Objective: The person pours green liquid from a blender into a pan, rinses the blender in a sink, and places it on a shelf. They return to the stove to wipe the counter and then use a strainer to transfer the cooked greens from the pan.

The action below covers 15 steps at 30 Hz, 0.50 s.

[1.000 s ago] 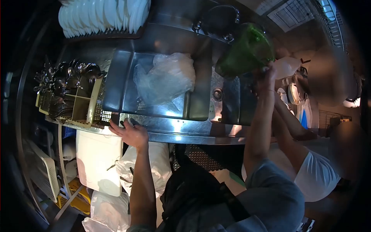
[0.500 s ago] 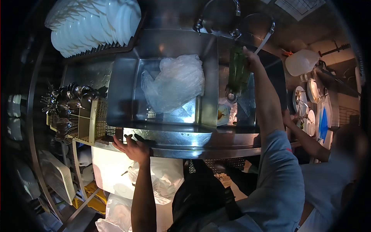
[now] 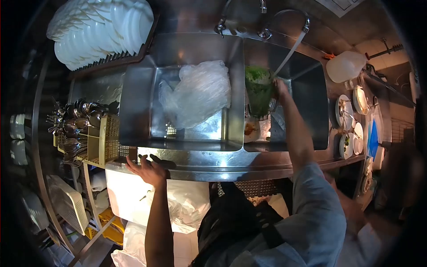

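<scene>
My right hand [image 3: 280, 89] grips the side of a see-through jug [image 3: 260, 95] streaked with green. The jug hangs in the right sink basin [image 3: 311, 102], and water from a tap [image 3: 306, 24] runs down to it. Green stuff with froth shows at its top. My left hand [image 3: 152, 171] is at the front ledge of the sink, fingers spread and nothing in them. A crumpled clear plastic bag [image 3: 200, 93] lies in the left basin [image 3: 138, 102]. Below the jug, a dish with orange food remains [image 3: 251, 129] is partly hidden.
White plates [image 3: 106, 31] stand in a rack at upper left. Cutlery fills a beige basket [image 3: 106, 138] at left. Used plates [image 3: 344, 111] and a plastic jug [image 3: 344, 66] sit at right. Bagged white plastic [image 3: 191, 200] lies below the sink. A co-worker's blurred arm [image 3: 344, 200] is at right.
My right hand has lowered the jug, turning its green top into view under the water. My left hand stays much the same. The co-worker's hand has drawn back from the plates.
</scene>
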### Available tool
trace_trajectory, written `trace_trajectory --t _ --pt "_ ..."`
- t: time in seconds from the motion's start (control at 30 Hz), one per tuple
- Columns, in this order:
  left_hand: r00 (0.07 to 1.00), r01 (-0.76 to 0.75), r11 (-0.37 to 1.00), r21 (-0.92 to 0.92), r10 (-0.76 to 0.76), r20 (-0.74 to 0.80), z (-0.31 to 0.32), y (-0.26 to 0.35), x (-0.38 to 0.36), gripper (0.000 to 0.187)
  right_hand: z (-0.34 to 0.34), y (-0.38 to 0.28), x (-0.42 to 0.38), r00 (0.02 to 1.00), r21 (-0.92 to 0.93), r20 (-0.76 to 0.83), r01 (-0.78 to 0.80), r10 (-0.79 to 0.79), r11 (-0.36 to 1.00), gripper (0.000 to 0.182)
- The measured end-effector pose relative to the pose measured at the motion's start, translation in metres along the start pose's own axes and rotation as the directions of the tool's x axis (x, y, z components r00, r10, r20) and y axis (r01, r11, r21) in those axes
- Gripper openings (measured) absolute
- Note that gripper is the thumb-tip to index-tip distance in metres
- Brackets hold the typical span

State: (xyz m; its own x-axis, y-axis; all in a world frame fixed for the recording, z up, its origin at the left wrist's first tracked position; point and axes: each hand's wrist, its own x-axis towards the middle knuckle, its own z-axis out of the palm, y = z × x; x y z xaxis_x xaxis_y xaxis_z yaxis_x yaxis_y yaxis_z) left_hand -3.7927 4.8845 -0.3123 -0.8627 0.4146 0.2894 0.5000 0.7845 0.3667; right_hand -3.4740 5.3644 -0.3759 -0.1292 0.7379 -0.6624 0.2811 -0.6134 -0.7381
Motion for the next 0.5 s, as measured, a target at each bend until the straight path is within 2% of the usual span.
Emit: trace_trajectory --t 0.07,0.17,0.27,0.3,0.4,0.5 --pt "1.0 -0.015 1.0 0.015 0.015 -0.012 0.002 -0.003 -0.002 0.027 -0.002 -0.02 0.038 0.989 -0.138 0.089 -0.106 0.119 0.985 0.034" --pt "0.999 -0.024 1.0 0.004 0.024 -0.025 0.006 -0.005 -0.003 0.027 -0.011 -0.008 0.153 0.962 -0.075 -0.271 -0.062 0.04 0.995 0.044" --pt "0.999 -0.039 0.999 0.027 0.04 -0.014 0.002 -0.01 0.001 0.025 0.017 -0.042 0.041 0.912 0.033 -0.41 0.001 0.013 0.999 0.057" --pt "0.998 -0.053 0.998 0.02 0.054 -0.019 0.005 -0.012 0.002 0.025 -0.009 -0.02 0.057 0.948 -0.095 -0.305 0.068 -0.094 0.993 0.058" --pt "0.996 -0.083 0.996 0.012 0.084 -0.044 0.006 -0.01 -0.004 0.027 -0.038 0.023 0.029 0.887 -0.405 -0.331 0.175 -0.322 0.898 0.043" --pt "0.993 -0.1 0.995 0.003 0.1 -0.055 0.003 -0.006 -0.002 0.028 -0.053 0.036 -0.007 0.777 -0.45 -0.507 0.13 -0.373 0.883 0.042"
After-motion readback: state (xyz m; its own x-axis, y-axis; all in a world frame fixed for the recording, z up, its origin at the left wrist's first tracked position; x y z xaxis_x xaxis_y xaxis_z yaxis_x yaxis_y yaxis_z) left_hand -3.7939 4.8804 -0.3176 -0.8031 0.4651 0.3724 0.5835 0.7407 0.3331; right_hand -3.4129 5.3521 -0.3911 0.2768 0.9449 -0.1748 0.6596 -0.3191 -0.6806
